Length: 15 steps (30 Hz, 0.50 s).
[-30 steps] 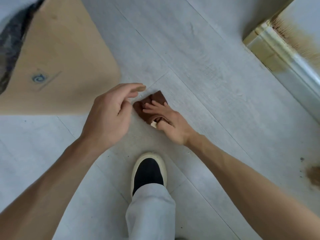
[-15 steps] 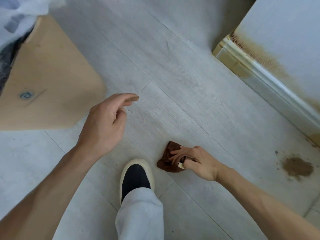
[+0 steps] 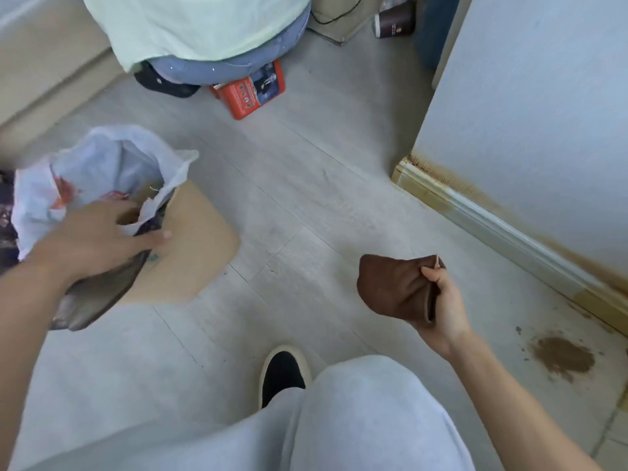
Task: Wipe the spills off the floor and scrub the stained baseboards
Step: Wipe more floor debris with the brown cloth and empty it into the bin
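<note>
My right hand (image 3: 443,304) grips a brown cloth (image 3: 390,287) and holds it up off the grey floor. A brown spill (image 3: 562,358) stains the floor at the lower right, near the wall. The white baseboard (image 3: 492,226) runs along the right wall with yellow-brown stains at its corner and along its top edge. My left hand (image 3: 98,237) hovers with fingers stretched over a cardboard box flap (image 3: 200,246), next to a white plastic bag (image 3: 102,164); it holds nothing that I can see.
My black shoe (image 3: 282,372) and grey trouser legs fill the bottom. A person in a pale green top sits at the back. A red packet (image 3: 251,91) lies on the floor near them, and a dark cup (image 3: 396,23) stands at the back right.
My right hand has lifted the brown cloth off the floor and moved it right. My left hand has swung left over the box flap. The view has tilted up, revealing bag and seated person.
</note>
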Each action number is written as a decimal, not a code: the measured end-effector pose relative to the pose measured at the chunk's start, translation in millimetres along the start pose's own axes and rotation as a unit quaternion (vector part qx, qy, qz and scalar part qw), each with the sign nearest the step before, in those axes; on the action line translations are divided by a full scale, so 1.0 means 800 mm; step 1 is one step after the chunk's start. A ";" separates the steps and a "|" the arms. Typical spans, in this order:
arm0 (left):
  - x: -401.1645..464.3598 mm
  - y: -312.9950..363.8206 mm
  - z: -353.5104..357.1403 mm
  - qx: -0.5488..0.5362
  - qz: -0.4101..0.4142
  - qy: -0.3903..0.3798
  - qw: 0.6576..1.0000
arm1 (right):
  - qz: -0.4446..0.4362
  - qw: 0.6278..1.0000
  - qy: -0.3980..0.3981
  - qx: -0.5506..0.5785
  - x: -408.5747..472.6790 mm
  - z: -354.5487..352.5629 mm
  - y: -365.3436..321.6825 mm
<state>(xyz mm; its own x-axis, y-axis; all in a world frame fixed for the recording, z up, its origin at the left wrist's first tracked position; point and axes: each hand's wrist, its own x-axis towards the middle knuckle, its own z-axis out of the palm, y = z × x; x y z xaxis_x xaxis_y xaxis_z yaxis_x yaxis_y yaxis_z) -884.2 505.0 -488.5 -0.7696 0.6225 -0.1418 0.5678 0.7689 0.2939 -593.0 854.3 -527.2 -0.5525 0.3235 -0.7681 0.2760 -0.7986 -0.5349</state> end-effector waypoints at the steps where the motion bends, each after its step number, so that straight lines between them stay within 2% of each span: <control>1: -0.027 -0.013 -0.062 0.022 -0.089 0.011 0.996 | 0.001 1.000 -0.007 0.001 -0.003 0.000 -0.003; 2: -0.087 -0.041 -0.149 0.056 -0.109 -0.062 0.991 | 0.006 1.000 -0.020 0.003 -0.006 0.001 -0.006; 3: -0.053 0.076 -0.103 0.046 -0.121 -0.033 0.991 | 0.009 0.999 -0.031 0.000 -0.010 0.000 -0.009; 4: -0.047 0.074 -0.126 0.084 -0.153 -0.044 0.984 | 0.007 0.999 -0.037 0.000 -0.015 0.000 -0.010; 5: -0.037 0.095 -0.129 0.132 -0.140 -0.024 0.981 | 0.000 0.999 -0.039 -0.008 -0.017 -0.002 -0.011; 8: -0.017 0.104 -0.118 0.099 -0.154 -0.026 0.983 | -0.031 0.999 -0.003 -0.019 -0.024 -0.009 -0.008; 12: 0.001 0.175 -0.100 0.114 -0.035 -0.035 0.992 | -0.060 0.998 0.031 -0.004 -0.038 -0.026 -0.009; 15: 0.017 0.236 -0.082 0.083 0.058 -0.029 0.994 | -0.078 0.996 0.033 0.003 -0.055 -0.043 -0.015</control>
<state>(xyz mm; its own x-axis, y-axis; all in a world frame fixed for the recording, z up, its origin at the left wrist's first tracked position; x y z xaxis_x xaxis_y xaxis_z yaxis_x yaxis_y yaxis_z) -806.8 648.7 -372.9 -0.6806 0.7120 -0.1724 0.6959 0.7019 0.1515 -544.9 867.1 -498.8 -0.5359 0.4753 -0.6977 0.1866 -0.7393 -0.6470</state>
